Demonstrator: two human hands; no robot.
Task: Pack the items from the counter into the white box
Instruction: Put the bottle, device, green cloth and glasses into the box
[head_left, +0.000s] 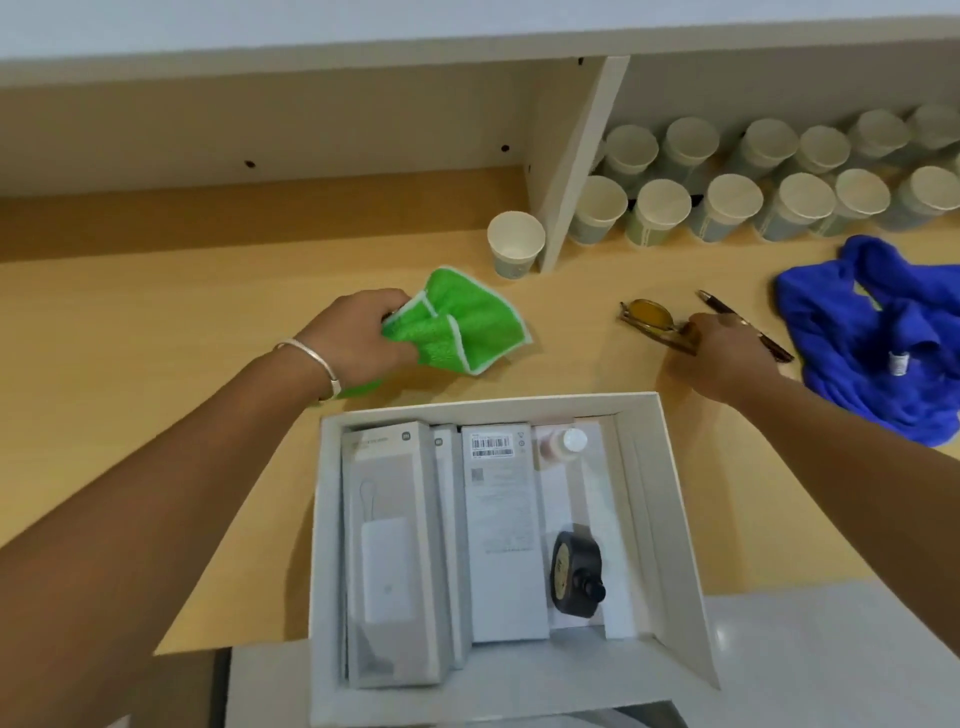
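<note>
The white box (670, 519) sits open at the counter's near edge. Inside lie two white product cartons (389, 545), a small clear bottle (563, 447) and a dark round bottle (576, 574). Beyond the box's far left corner, my left hand (358, 338) grips a bunched green cloth (467, 322) on the counter. My right hand (727, 358) pinches the near end of folded yellow-lensed sunglasses (649, 317) lying beyond the box's far right corner. A dark pen (748, 325) lies just right of that hand, partly hidden by it. A crumpled blue cloth (883, 338) lies at the far right.
A single paper cup (514, 244) stands behind the green cloth, against a white shelf divider (576, 171). Several paper cups (727, 202) fill the shelf bay to the right. A grey surface (831, 649) adjoins the wooden counter (156, 338) at the near right.
</note>
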